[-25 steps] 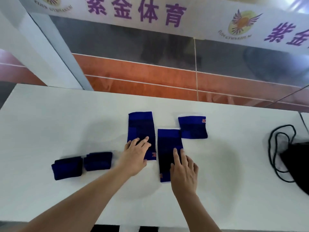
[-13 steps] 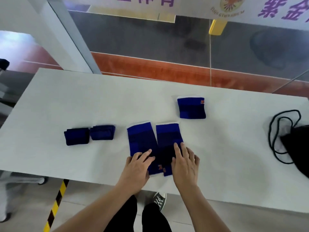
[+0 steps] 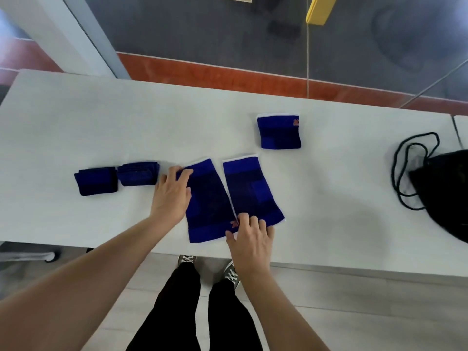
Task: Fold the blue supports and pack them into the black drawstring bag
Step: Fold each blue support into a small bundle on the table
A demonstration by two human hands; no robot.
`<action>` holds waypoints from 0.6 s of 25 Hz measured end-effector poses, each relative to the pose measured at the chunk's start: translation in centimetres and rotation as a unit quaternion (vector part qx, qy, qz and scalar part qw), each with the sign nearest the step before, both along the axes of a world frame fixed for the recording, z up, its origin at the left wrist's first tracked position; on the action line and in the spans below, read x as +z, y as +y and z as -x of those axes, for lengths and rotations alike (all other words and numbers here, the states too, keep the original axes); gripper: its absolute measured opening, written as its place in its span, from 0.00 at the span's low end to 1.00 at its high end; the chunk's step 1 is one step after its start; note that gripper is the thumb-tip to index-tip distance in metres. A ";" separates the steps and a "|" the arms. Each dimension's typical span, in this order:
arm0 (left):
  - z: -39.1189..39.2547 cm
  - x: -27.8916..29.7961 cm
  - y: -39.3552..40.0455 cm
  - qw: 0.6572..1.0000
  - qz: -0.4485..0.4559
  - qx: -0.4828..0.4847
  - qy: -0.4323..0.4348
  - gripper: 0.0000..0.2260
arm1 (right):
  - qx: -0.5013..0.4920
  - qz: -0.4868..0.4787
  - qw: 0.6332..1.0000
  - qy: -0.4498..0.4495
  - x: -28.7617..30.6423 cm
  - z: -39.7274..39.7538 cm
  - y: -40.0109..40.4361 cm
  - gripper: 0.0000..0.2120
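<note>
1. Head view: two long flat blue knit supports lie side by side near the front edge of the white table (image 3: 76, 110), the left long support (image 3: 207, 206) and the right long support (image 3: 253, 188), close together with a thin strip of table between them.
2. The left hand (image 3: 172, 196) rests on the left edge of the left long support, its fingers straight and close together, tips touching the upper left corner.
3. The right hand (image 3: 250, 239) lies at the near ends of both supports, fingers slightly spread and straight, fingertips pressing the fabric.
4. A shorter blue support with a white top edge (image 3: 278, 131) lies flat farther back, apart from the pair.
5. Two small folded dark blue supports, one at (image 3: 96, 181) and the other at (image 3: 138, 174), sit just beside each other to the left.
6. The black drawstring bag (image 3: 445, 193) lies at the table's right edge, its black cord (image 3: 402, 168) looped beside it.
7. Below the table edge show black trousers (image 3: 182, 307) and grey laced shoes (image 3: 187, 260).
</note>
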State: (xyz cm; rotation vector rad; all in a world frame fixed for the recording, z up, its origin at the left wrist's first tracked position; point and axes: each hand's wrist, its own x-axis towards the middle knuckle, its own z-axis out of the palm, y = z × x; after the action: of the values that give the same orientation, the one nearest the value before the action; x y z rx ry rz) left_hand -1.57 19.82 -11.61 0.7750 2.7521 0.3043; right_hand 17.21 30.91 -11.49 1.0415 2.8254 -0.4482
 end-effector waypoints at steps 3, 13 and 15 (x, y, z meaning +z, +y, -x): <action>0.3 0.0 0.4 0.999 0.000 0.038 -0.007 0.26 | -0.022 -0.001 0.999 -0.028 0.5 0.5 -0.4 0.15; -0.1 0.4 0.0 0.999 -0.012 0.048 0.019 0.25 | -0.088 0.033 0.989 0.110 -0.1 -2.8 1.7 0.09; -1.2 0.7 -0.1 0.997 -0.034 0.020 0.064 0.22 | -0.097 0.030 0.990 0.102 -0.2 -4.2 2.6 0.16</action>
State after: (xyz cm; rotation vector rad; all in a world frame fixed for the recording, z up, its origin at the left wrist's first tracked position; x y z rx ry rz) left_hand -0.41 19.71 -10.89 0.7828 2.8932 0.3720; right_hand 21.37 33.51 -11.65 1.3354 2.8728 -0.6898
